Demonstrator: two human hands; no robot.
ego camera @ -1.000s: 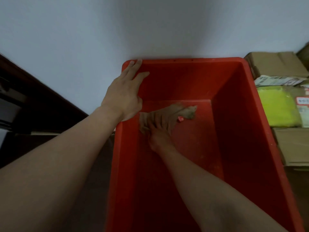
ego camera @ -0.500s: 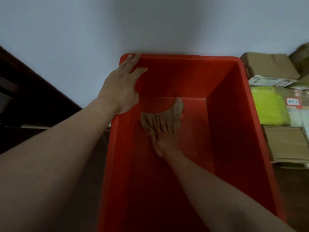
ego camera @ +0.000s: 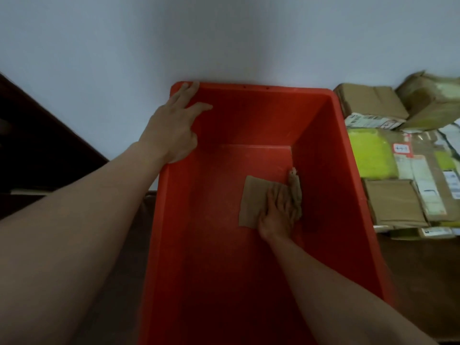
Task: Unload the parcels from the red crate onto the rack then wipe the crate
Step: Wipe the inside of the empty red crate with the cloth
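As red crate point(ego camera: 323, 195) runs lengthwise away, flat left hand point(ego camera: 174, 130) presses rim point(ego camera: 159, 195), flat right hand point(ego camera: 278, 215) presses cloth point(ego camera: 254, 197).

No writing can be read. The shipping labels point(ego camera: 373, 122) on the parcels point(ego camera: 393, 205) are too blurred. One red-edged label point(ego camera: 402, 149) bears dark, illegible marks.

A tan cloth point(ego camera: 254, 197) lies inside the red crate point(ego camera: 323, 170); parcels point(ego camera: 393, 202) sit just beside it.

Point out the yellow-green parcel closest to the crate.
The big yellow-green parcel right beside the red crate, between the far brown box and the near brown box; other yellow-green parcels lie farther right.
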